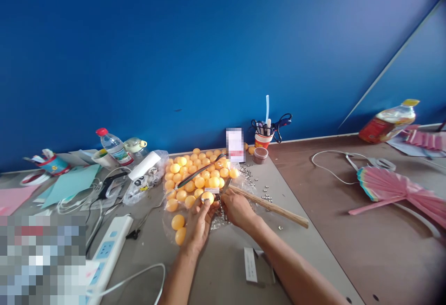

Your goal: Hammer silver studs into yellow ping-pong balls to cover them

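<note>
My left hand (198,223) is closed around an orange ping-pong ball (207,197), which has a shiny spot on its near side. Just to the right, my right hand (239,209) has its fingers curled down over small shiny metal pieces (219,221); what is in the fingertips is hidden. A hammer with a wooden handle (278,208) lies beyond the right hand, its head partly covered. Behind both hands, many more orange balls (190,186) lie spread on clear plastic, with a dark slender tool (198,173) across them.
A power strip (112,244) and white cables lie at the left. Near the blue partition stand a water bottle (114,147), a paper cup of tools (263,138) and a small round tub (260,155). At right are a pink fan (386,184) and a tilted drink bottle (390,121).
</note>
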{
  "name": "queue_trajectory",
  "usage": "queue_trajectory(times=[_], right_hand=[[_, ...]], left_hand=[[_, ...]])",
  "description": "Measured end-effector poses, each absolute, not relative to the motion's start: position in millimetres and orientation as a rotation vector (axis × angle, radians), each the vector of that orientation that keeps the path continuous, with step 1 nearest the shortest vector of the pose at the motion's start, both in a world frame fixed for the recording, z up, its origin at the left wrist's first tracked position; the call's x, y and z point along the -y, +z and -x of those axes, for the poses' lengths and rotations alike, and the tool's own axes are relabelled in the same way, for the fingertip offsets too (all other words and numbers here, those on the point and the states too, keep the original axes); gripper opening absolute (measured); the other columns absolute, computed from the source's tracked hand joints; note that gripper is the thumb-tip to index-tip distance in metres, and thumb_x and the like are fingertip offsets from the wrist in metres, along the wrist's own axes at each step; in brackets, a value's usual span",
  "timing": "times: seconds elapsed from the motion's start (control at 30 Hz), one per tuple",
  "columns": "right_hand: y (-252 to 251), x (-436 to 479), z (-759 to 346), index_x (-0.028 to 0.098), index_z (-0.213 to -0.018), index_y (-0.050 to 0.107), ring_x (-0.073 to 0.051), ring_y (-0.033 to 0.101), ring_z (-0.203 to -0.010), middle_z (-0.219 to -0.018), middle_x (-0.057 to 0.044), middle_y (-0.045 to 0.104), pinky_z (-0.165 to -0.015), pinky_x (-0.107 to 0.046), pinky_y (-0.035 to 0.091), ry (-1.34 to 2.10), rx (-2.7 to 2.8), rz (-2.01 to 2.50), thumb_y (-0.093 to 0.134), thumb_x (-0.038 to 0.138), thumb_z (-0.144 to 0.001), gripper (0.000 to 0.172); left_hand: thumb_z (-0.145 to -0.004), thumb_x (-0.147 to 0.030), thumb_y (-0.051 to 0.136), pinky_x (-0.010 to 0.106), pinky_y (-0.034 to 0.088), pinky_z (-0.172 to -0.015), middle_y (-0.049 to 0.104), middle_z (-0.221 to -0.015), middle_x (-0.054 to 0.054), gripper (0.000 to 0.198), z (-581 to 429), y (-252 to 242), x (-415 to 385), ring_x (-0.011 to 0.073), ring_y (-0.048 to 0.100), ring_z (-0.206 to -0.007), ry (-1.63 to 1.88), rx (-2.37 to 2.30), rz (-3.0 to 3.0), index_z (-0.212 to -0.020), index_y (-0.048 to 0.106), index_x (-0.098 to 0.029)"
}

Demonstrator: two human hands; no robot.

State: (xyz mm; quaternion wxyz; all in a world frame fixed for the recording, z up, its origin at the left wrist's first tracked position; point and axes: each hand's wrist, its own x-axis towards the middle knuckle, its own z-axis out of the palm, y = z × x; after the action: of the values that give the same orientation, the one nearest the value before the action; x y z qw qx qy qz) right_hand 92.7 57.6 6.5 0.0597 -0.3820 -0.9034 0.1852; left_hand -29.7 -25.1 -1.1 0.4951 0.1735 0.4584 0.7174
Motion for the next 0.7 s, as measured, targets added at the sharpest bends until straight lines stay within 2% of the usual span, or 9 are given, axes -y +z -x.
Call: queue_trajectory(times=[0.17,0.3,0.37,0.47,0.53,0.7], right_hand=[[-1,-62,-93,0.016,-0.074,0.063,-0.018,0.059,-0.073,-0.085,-0.01,0.067,-0.065,-0.027,0.039,0.782,2.461,1.08,0.053,0.007,-0.081,0.015],[3,-65,-90,0.019,-0.065,0.056,-0.015,0.053,-0.066,-0.067,-0.001,0.06,-0.063,-0.025,0.037,1.154,2.102,1.012,0.054,0.005,-0.072,0.016],[7,-66,-90,0.019,-0.066,0.055,-0.014,0.05,-0.059,-0.06,0.002,0.055,-0.059,-0.024,0.036,1.403,1.922,0.987,0.054,0.009,-0.071,0.011],[12,-67,-90,0.02,-0.073,0.056,-0.011,0.045,-0.05,-0.053,0.006,0.051,-0.053,-0.024,0.033,1.759,1.652,0.921,0.057,0.02,-0.072,0.002],[13,-66,-90,0.019,-0.076,0.058,-0.01,0.043,-0.048,-0.053,0.006,0.052,-0.053,-0.024,0.033,1.868,1.53,0.843,0.062,0.026,-0.07,0.01],[12,-61,-87,0.018,-0.074,0.06,-0.009,0.039,-0.052,-0.054,0.006,0.048,-0.054,-0.024,0.029,1.891,1.456,0.789,0.071,0.039,-0.069,0.024]], left_hand=[[-0.069,-0.034,0.084,0.036,0.056,-0.084,0.073,-0.087,0.001,0.026,31,0,27,0.0192,0.071,-0.078,1.73,-1.041,-0.436,-0.086,0.071,-0.021],[-0.068,-0.033,0.085,0.038,0.057,-0.085,0.073,-0.093,0.002,0.039,32,-1,27,0.0189,0.071,-0.08,1.755,-1.026,-0.387,-0.1,0.068,-0.02],[-0.066,-0.032,0.086,0.038,0.057,-0.085,0.073,-0.092,0.001,0.043,33,-1,26,0.0186,0.072,-0.079,1.776,-1.022,-0.361,-0.103,0.066,-0.021],[-0.067,-0.034,0.086,0.037,0.057,-0.084,0.072,-0.09,0.001,0.039,34,-1,26,0.0188,0.071,-0.079,1.78,-1.028,-0.375,-0.098,0.066,-0.02],[-0.068,-0.036,0.085,0.036,0.056,-0.084,0.071,-0.09,0.002,0.038,34,-1,26,0.0191,0.071,-0.08,1.778,-1.033,-0.4,-0.096,0.066,-0.019],[-0.068,-0.036,0.086,0.032,0.056,-0.082,0.072,-0.094,0.002,0.042,32,-2,26,0.0167,0.071,-0.08,1.77,-1.04,-0.41,-0.102,0.066,-0.021]])
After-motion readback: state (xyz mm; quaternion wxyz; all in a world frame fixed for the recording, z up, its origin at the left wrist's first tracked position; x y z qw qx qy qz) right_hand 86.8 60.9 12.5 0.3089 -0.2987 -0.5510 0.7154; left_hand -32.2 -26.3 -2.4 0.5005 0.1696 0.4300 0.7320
